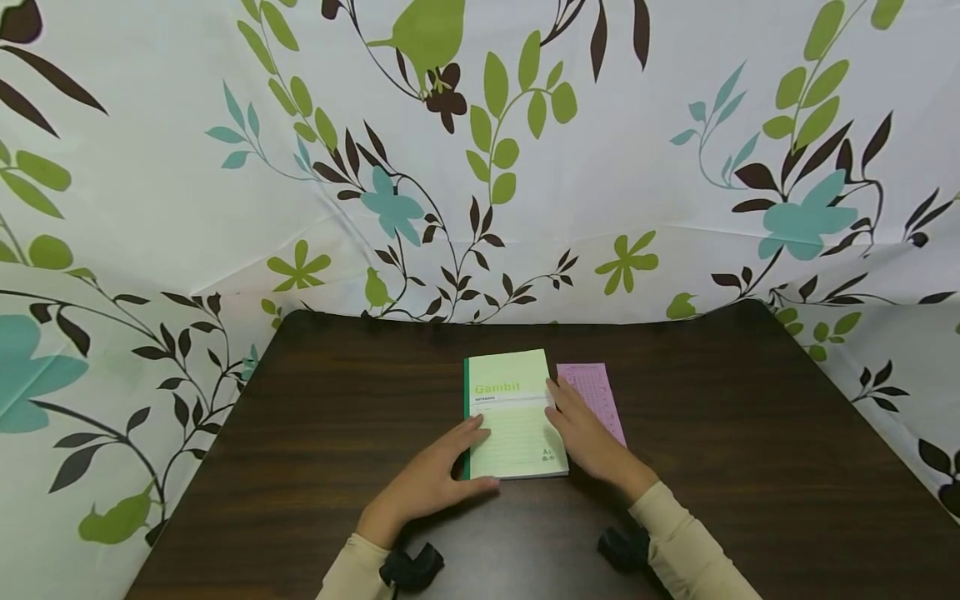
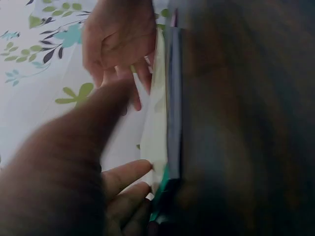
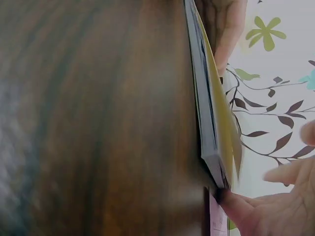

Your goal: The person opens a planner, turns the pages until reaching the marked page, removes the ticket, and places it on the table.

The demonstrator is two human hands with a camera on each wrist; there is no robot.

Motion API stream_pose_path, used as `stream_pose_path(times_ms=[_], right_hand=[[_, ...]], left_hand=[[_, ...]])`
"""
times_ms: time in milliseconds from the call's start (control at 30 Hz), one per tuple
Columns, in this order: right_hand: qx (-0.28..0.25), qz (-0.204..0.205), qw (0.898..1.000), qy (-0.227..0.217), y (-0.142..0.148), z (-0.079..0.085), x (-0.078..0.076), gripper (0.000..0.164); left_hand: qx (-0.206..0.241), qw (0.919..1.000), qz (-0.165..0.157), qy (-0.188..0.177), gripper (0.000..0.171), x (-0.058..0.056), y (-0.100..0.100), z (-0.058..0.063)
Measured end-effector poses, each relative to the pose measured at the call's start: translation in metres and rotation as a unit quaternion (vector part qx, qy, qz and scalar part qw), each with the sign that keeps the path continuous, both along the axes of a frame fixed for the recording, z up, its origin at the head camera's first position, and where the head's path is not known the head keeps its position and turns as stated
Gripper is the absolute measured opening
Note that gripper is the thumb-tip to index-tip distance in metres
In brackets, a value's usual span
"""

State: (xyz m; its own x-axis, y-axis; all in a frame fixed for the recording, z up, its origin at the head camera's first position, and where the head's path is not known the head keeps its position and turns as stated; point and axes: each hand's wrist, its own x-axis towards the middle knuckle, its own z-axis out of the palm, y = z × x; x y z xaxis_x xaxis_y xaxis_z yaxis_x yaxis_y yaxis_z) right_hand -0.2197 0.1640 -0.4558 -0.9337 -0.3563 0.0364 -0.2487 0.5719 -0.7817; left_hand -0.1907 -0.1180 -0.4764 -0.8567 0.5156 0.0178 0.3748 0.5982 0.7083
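Note:
A closed pale-green notebook (image 1: pixel 513 429) with a dark green spine lies on the dark table. My left hand (image 1: pixel 427 475) is at its lower left, with fingers over the spine edge and thumb by the bottom edge. At the right edge rests my right hand (image 1: pixel 592 437), fingers extended and touching the cover's side. In the left wrist view, fingertips (image 2: pixel 142 167) meet the notebook's spine side (image 2: pixel 160 191). The right wrist view shows the notebook's page edges (image 3: pixel 209 113), its cover slightly lifted, with my right hand (image 3: pixel 275 211) at its near corner.
A pink printed sheet or booklet (image 1: pixel 596 396) lies right of the notebook, partly behind my right hand. The dark wood table (image 1: pixel 337 400) stretches out on both sides. A white cloth with leaf and bird prints (image 1: pixel 525 250) hangs behind it. Black wrist cameras (image 1: pixel 412 569) sit beneath both wrists.

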Motion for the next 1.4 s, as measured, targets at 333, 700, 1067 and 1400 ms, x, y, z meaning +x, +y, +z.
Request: stream_pose_path(times_ms=[333, 700, 1067, 1400], right_hand=[[0.139, 0.067, 0.986, 0.057, 0.002, -0.003, 0.007, 0.06], [0.218, 0.098, 0.967, 0.087, -0.002, -0.001, 0.017, 0.072], [0.225, 0.096, 0.964, 0.106, -0.003, -0.007, 0.02, 0.072], [0.208, 0.07, 0.97, 0.1, -0.007, -0.012, 0.017, 0.07]], left_hand=[[-0.031, 0.9977, -0.018, 0.058, 0.069, 0.0, 0.0, -0.001], [-0.053, 0.9967, -0.024, 0.057, 0.068, 0.004, -0.003, -0.001], [-0.061, 0.9962, -0.03, 0.054, 0.069, 0.003, -0.003, -0.001], [-0.076, 0.9937, -0.031, 0.077, 0.069, -0.004, 0.0, -0.004]])
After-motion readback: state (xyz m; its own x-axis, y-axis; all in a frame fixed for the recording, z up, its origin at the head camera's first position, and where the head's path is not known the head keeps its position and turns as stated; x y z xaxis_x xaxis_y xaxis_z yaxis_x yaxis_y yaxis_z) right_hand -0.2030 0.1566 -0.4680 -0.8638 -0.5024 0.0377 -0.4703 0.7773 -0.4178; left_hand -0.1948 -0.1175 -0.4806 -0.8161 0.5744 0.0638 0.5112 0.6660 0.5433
